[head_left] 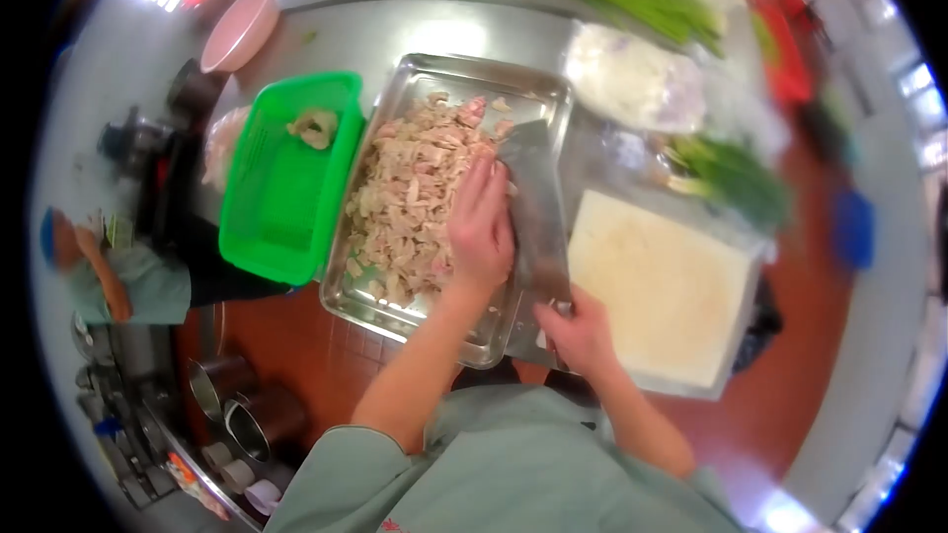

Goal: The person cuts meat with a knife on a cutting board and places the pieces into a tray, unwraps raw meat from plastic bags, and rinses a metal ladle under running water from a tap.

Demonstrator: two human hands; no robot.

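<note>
Meat (405, 192) from tray's (494, 68) left edge to cleaver (538, 227) looks soft, slippery: cup it, your left fingers (480, 178) lying extended, unclenched. Your right fingers (555, 325) wrap the stiff, probably heavy cleaver's near end.

A single view looks from the wearer's head, forward and steeply down, wide and rounded, dark at its corners. The left hand (481, 227) and right hand (583, 334) lie near, around mid-picture; the desk (341, 35) reaches beyond, and the wearer's shirt (543, 464) fills the bottom middle.
</note>
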